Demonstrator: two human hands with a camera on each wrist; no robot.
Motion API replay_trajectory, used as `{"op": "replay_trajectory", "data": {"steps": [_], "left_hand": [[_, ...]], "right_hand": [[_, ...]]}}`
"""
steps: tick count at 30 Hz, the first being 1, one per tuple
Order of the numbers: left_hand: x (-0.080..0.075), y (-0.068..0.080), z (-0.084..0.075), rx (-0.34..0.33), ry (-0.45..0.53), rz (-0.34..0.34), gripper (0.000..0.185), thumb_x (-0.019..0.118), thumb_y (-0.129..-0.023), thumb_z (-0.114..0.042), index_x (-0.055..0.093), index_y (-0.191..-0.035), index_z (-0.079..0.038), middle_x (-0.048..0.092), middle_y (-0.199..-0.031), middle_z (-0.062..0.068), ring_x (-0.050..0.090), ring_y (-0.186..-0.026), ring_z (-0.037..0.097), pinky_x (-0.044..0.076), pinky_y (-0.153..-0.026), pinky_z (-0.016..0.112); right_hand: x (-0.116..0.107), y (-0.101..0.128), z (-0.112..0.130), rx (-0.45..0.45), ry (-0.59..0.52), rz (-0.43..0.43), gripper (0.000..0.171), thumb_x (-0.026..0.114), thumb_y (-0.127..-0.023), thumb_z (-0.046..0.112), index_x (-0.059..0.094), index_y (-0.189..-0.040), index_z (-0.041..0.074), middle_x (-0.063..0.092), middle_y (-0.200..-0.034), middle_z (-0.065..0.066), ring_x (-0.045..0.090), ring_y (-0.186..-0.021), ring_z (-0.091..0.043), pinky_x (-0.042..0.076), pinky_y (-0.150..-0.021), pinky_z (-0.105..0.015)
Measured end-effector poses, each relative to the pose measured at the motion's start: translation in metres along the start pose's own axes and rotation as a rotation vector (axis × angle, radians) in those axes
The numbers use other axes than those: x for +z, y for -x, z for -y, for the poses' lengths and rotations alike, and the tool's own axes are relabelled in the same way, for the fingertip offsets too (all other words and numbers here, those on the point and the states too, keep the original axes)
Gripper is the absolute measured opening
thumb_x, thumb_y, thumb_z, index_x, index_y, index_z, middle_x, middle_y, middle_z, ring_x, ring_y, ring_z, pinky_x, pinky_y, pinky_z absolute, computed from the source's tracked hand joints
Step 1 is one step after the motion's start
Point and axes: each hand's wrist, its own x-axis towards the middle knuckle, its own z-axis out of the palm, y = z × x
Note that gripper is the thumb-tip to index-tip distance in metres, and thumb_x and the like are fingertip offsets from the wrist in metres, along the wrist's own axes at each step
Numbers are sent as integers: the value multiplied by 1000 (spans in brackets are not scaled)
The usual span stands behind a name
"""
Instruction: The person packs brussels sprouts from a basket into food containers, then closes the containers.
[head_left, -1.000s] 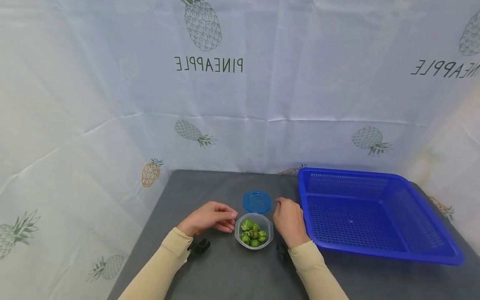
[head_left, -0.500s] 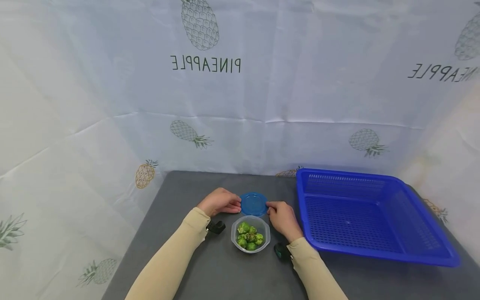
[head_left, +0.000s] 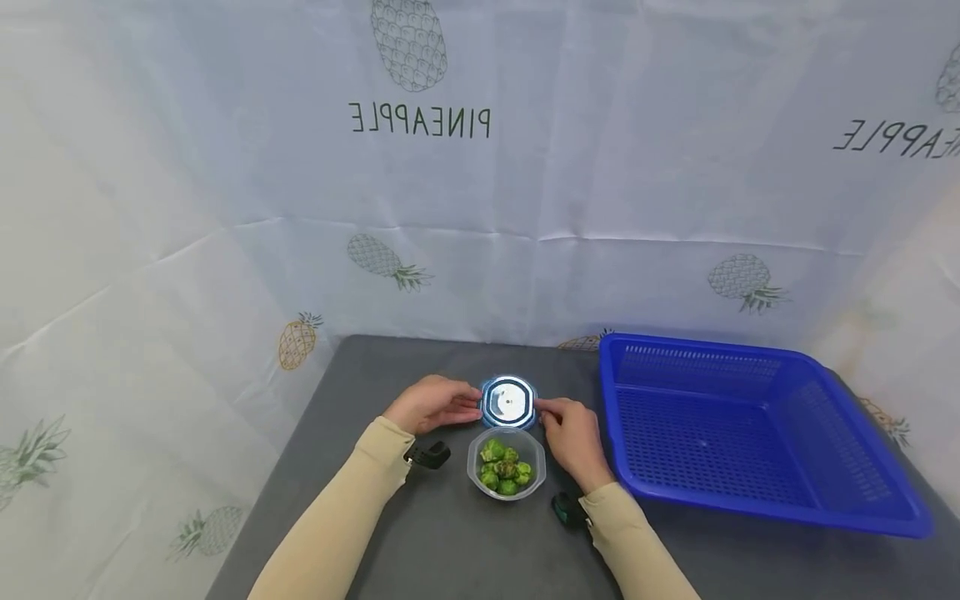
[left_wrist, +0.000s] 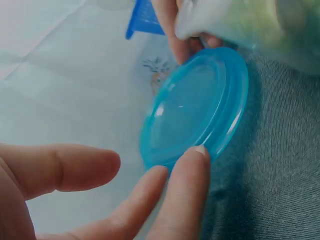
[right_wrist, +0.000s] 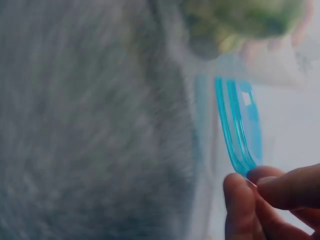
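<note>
A round blue plastic lid (head_left: 508, 402) is raised off the table, with light glaring off its face. My right hand (head_left: 573, 437) pinches its right edge between thumb and fingers, as the right wrist view shows at the lid's rim (right_wrist: 240, 130). At the left edge, the fingertips of my left hand (head_left: 435, 404) touch the lid (left_wrist: 195, 105) from beneath, while the thumb (left_wrist: 85, 167) stays apart from it. Just nearer than the lid sits a clear plastic container (head_left: 477, 477) holding several Brussels sprouts (head_left: 506, 468).
To the right stands a large blue perforated basket (head_left: 765, 508), close to my right hand. All of this is on a grey-covered table (head_left: 450, 542). A white curtain (head_left: 600, 183) printed with pineapples hangs behind and to the sides.
Both hands have moved away from beside the container to the lid's two edges. The lid, flat on the table earlier, has been lifted and now catches the light.
</note>
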Motion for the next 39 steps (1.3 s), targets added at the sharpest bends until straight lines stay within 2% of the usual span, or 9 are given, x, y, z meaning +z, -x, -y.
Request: {"op": "replay_trajectory", "data": {"steps": [4, 8, 11, 14, 17, 20, 28, 33, 39], "left_hand": [[2, 9, -1, 61, -35, -4, 33, 63, -108, -9, 69, -136, 8, 72, -131, 24, 79, -101, 20, 66, -102, 37], [6, 21, -1, 153, -99, -45, 30, 68, -105, -7, 72, -133, 3, 75, -123, 21, 80, -99, 18, 63, -107, 46], [8, 33, -1, 221, -121, -95, 28, 72, -103, -7, 72, -129, 2, 76, -116, 20, 81, -95, 19, 64, -106, 50], [10, 44, -1, 266, -119, -125, 29, 74, -101, -7, 72, -129, 0, 78, -114, 19, 81, -93, 20, 66, -101, 49], [10, 55, 1, 284, -115, -116, 30, 76, -100, -7, 73, -129, 0, 78, -116, 18, 81, -95, 20, 68, -98, 45], [9, 64, 5, 297, -136, -83, 29, 77, -100, -9, 75, -127, 1, 78, -118, 18, 81, -98, 20, 67, -101, 46], [1, 82, 14, 327, -200, -40, 23, 72, -103, -12, 80, -121, 0, 80, -119, 17, 81, -101, 19, 65, -104, 48], [2, 89, 18, 329, -231, -73, 27, 80, -100, -20, 82, -120, -3, 79, -125, 16, 81, -104, 22, 66, -103, 48], [8, 94, 23, 332, -296, -145, 28, 83, -97, -22, 82, -119, -4, 80, -119, 11, 80, -98, 22, 66, -100, 51]], "right_hand": [[-8, 8, 8, 7, -27, -33, 27, 68, -104, 5, 82, -125, 11, 82, -119, -9, 80, -102, -27, 64, -77, -40], [-18, 17, 21, 8, -65, -72, 28, 69, -105, 10, 81, -130, 16, 81, -120, -4, 79, -98, -22, 66, -77, -38], [-25, 21, 32, 2, -115, -110, 24, 76, -103, 15, 82, -126, 20, 82, -113, -1, 78, -93, -19, 68, -80, -38], [-33, 25, 39, 12, -217, -125, 18, 82, -99, 20, 82, -118, 21, 82, -105, 1, 77, -89, -15, 67, -80, -30], [-41, 27, 41, 44, -334, -102, 19, 83, -98, 19, 80, -117, 19, 82, -104, 0, 77, -89, -12, 65, -80, -20], [-46, 32, 39, 71, -378, -59, 23, 83, -97, 17, 80, -120, 17, 82, -106, -3, 78, -90, -10, 65, -80, -17], [-50, 47, 40, 12, -289, -2, 16, 82, -98, 16, 85, -110, 26, 83, -105, 5, 78, -90, -8, 66, -80, -22], [-48, 56, 41, -22, -262, 2, 18, 80, -99, 12, 85, -111, 23, 81, -111, 6, 79, -93, -8, 67, -81, -22], [-48, 62, 42, -1, -307, 43, 12, 81, -99, 15, 86, -109, 19, 80, -118, 8, 78, -103, -9, 66, -88, -20]]}}
